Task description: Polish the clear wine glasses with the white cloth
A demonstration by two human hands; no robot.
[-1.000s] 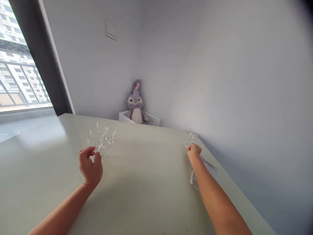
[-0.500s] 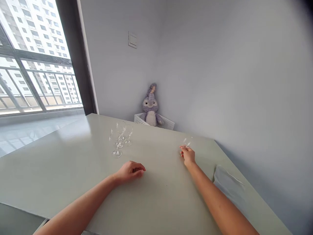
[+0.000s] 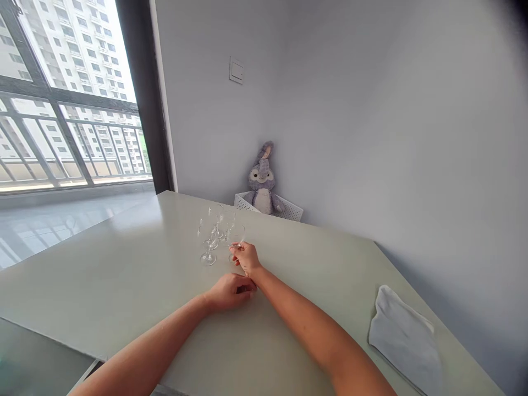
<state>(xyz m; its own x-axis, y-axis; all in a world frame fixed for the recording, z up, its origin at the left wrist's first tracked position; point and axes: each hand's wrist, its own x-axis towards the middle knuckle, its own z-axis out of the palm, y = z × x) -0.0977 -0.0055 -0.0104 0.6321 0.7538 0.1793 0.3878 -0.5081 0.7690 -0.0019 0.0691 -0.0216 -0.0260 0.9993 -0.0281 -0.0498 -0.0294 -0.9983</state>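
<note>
My right hand (image 3: 246, 257) reaches across the pale table (image 3: 124, 286) and pinches the stem of a small clear stemmed glass (image 3: 236, 235), which stands at the right side of a cluster of several similar glasses (image 3: 211, 231). My left hand (image 3: 230, 291) rests on the tabletop just in front of the right wrist, fingers curled under, with nothing visible in it. The nearest glass of the cluster (image 3: 208, 246) stands a little left of my right hand.
A folded white cloth (image 3: 406, 333) lies near the table's right edge. A grey plush rabbit (image 3: 262, 181) sits in a white perforated basket (image 3: 291, 209) in the wall corner behind the table. A large window (image 3: 61, 99) is at the left.
My right hand carried a glass from the table's right side leftward to the cluster. My left hand left the cluster and came to rest on the table. The view shifted, so the cloth appears further right.
</note>
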